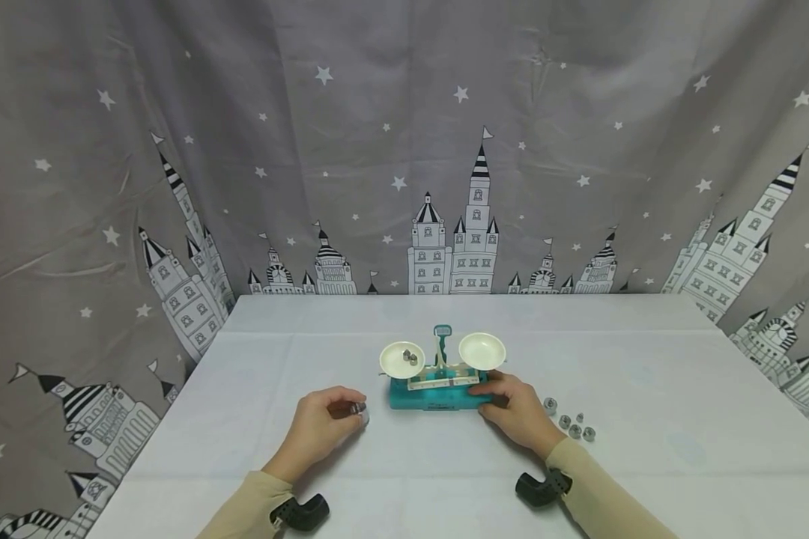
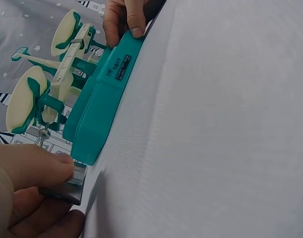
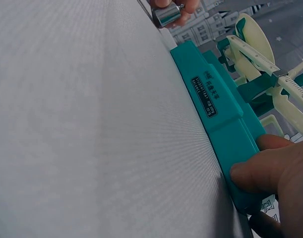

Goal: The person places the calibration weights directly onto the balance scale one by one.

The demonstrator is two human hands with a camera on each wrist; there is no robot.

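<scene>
A teal tray balance [image 1: 421,400] with two cream pans stands on the white table. Two small metal weights [image 1: 410,358] sit in its left pan [image 1: 392,367]; the right pan [image 1: 482,350] holds nothing. Left of the base, my left hand [image 1: 315,428] pinches a shiny cylindrical metal weight [image 2: 69,191] between thumb and fingers, low by the tabletop. My right hand [image 1: 522,415] grips the right end of the base, its thumb on the front face in the right wrist view and the fingers partly hidden behind.
Several loose metal weights [image 1: 575,431] stand on the table [image 1: 445,479] to the right of my right hand. A grey curtain [image 1: 377,112] printed with castles and stars hangs behind the table's far edge.
</scene>
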